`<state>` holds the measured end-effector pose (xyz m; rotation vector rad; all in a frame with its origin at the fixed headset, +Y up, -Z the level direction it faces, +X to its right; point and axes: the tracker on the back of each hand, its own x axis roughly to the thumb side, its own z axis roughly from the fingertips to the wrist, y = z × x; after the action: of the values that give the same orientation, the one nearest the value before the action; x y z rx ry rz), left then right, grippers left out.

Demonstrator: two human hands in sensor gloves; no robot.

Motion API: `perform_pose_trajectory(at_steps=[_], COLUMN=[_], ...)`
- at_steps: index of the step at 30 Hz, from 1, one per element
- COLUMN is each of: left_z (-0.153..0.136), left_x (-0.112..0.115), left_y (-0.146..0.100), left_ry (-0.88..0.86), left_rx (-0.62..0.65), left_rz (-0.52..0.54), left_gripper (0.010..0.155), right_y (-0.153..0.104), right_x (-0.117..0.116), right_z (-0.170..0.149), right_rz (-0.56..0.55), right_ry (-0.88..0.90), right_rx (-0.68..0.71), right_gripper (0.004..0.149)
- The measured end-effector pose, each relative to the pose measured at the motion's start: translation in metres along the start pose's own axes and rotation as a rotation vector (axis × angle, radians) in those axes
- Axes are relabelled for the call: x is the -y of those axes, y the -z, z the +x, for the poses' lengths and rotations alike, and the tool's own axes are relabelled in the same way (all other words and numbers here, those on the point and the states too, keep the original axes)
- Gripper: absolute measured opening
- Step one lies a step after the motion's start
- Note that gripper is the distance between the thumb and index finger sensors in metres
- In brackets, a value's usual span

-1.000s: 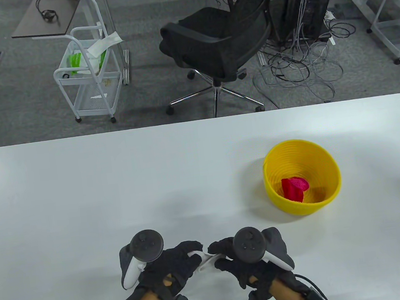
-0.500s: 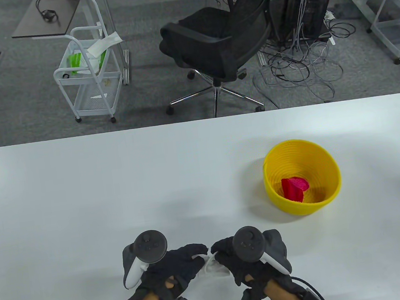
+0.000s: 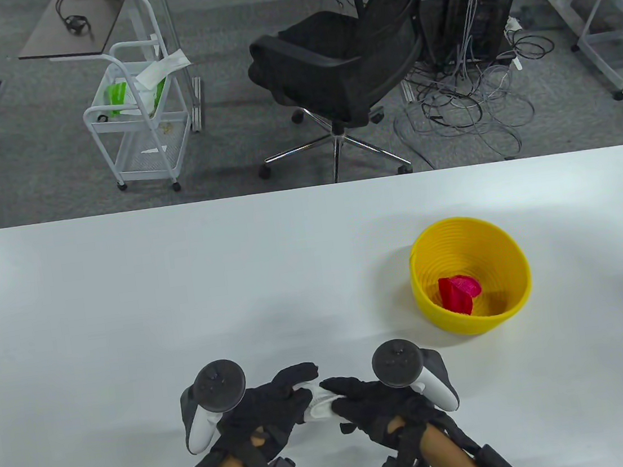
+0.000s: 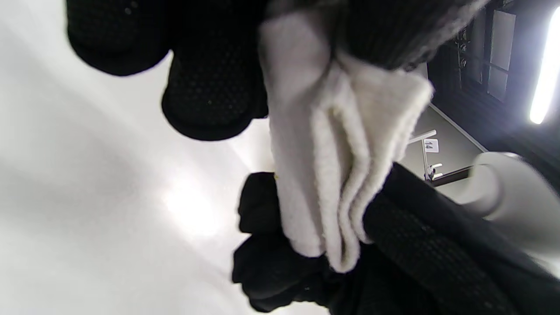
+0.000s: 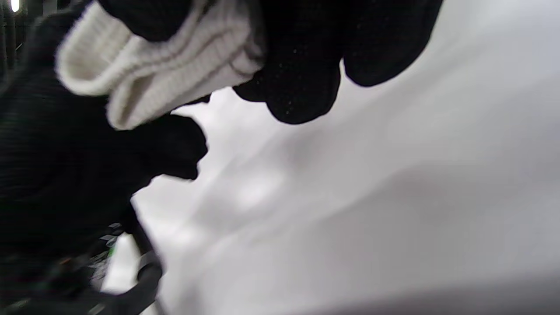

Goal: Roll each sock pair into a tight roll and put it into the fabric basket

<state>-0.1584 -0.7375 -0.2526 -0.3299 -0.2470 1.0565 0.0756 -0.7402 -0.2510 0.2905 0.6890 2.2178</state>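
A bunched white sock pair (image 3: 318,402) is held just above the table's near edge between both gloved hands. My left hand (image 3: 278,399) curls round its left side and my right hand (image 3: 360,400) grips its right side. In the left wrist view the white sock (image 4: 337,166) shows folded layers pinched between black fingers (image 4: 210,87). In the right wrist view the sock's ribbed cuff (image 5: 166,65) sticks out from under my fingers (image 5: 297,83). The yellow fabric basket (image 3: 510,254) stands to the right with a red sock roll (image 3: 458,294) inside.
The white table (image 3: 183,294) stretches wide to the left and behind the hands. Beyond its far edge stand a black office chair (image 3: 347,64), a white wire cart (image 3: 133,119) and tangled cables (image 3: 471,100) on the floor.
The white sock has been gathered from a thin strip into a thicker bundle. My right hand turned and slid slightly right; the left hand shifted a little left with its fingers over the sock.
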Motion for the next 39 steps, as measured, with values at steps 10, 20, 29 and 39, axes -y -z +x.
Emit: perform_pose_trajectory(at_steps=[10,20,29,39], left_z=[0.024,0.037,0.05,0.036], left_x=[0.018,0.02,-0.002,-0.007], left_y=[-0.007,-0.012,-0.024,-0.019], left_ry=[0.368,0.528,0.296,0.112], left_rx=[-0.024,-0.047,0.076,0.062], left_rz=[0.073,0.323,0.411,0.331], left_gripper=[0.064,0.054,0.047,0.049], right_y=[-0.011,-0.018,-0.005,-0.005], right_x=[-0.005,-0.013,-0.007,0.005], right_z=[0.021,0.035,0.014,-0.004], right_rz=[-0.254,-0.346,-0.251,-0.093], right_ry=[-0.181,-0.268,-0.016,0.477], right_rx=[0.031,0.049,-0.12,-0.125], right_gripper=[0.055,0.053,0.053,0.048])
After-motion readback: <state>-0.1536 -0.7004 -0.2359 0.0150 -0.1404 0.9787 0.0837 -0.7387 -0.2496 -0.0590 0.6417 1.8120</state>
